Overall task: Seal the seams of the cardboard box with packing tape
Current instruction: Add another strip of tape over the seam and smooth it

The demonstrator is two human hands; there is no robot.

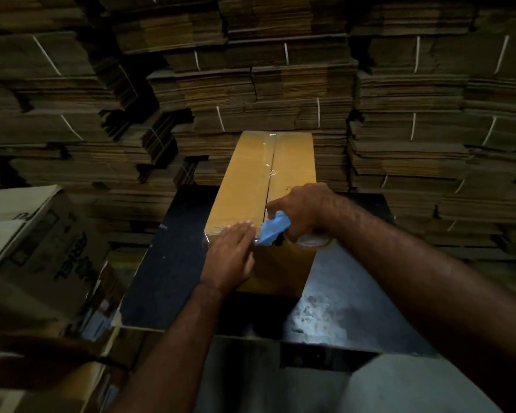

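A long tan cardboard box [245, 180] lies on a black table [167, 263], its top flaps closed. Clear tape runs along the centre seam at the far part of the lid. My right hand [301, 210] grips a blue tape dispenser [273, 229] with a roll of clear tape [316, 241], held at the box's near top edge by the seam. My left hand [230, 254] lies flat with straight fingers on the near left corner of the box, pressing shiny tape against the edge just left of the dispenser.
Tall stacks of flattened cardboard [265, 93], tied with white string, wall in the far side and both flanks. A printed carton [42, 242] stands at the left beside the table. The table's worn near right part [340, 308] is bare.
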